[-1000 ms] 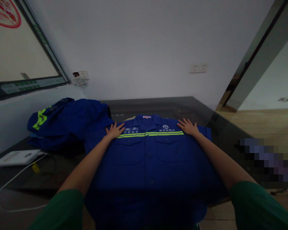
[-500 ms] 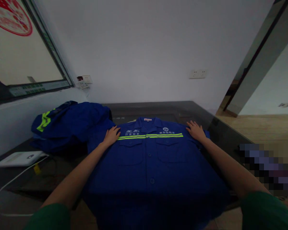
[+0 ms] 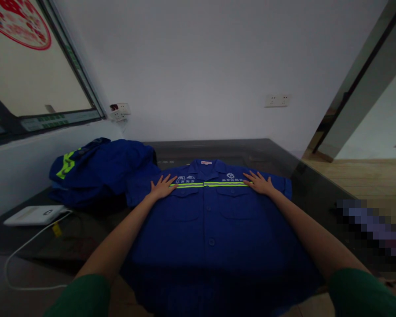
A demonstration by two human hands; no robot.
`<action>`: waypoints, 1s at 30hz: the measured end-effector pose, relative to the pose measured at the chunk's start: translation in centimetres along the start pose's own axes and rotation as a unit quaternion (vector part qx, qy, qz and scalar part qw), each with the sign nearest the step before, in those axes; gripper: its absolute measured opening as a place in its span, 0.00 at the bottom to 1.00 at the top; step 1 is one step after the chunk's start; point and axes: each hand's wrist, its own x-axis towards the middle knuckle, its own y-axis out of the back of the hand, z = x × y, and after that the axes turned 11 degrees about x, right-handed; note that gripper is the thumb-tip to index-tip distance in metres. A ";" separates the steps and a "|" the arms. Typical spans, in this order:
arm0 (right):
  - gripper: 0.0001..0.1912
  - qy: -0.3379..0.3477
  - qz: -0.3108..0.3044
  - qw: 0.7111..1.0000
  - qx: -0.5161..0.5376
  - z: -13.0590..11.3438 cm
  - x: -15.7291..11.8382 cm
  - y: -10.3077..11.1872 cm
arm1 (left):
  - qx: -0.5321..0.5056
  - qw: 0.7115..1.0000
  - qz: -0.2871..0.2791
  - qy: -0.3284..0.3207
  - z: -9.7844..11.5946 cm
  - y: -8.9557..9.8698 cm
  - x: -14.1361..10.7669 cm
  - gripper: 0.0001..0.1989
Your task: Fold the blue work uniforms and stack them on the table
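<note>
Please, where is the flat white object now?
In the head view, the flat white object lies at left on the dark table, in front of the crumpled blue clothing.

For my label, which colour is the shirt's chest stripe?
Chest stripe: yellow-green, grey centre; head view.

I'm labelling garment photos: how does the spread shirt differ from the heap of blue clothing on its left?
The shirt lies flat, front up; the heap is bunched and crumpled. The left hand and right hand rest on the shirt, not the heap. The shirt's chest stripe runs nearly straight; the heap's bright patch looks bent. Both are blue with yellow-green markings.
</note>
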 end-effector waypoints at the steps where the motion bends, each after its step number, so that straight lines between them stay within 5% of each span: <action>1: 0.33 -0.004 -0.001 1.000 -0.001 0.0 0.4 0.1 | 0.000 1.000 -0.001 0.001 0.0 0.0 0.4 0.33; 15: 0.31 -0.018 0.003 1.000 -0.015 -0.2 3.5 1.0 | 0.004 1.000 0.009 -0.007 0.6 0.4 4.6 0.33; 22: 0.31 0.013 0.080 0.997 -0.018 -3.3 0.6 1.2 | 0.045 0.994 0.099 -0.009 2.0 0.9 0.9 0.29; 27: 0.35 0.015 0.016 0.999 0.029 -5.5 -2.5 -0.1 | 0.013 1.000 0.013 -0.007 2.9 1.0 -1.6 0.31; 30: 0.36 0.009 0.002 1.000 0.009 -5.8 -3.4 -0.6 | 0.023 0.999 0.025 0.013 3.8 1.0 -2.6 0.31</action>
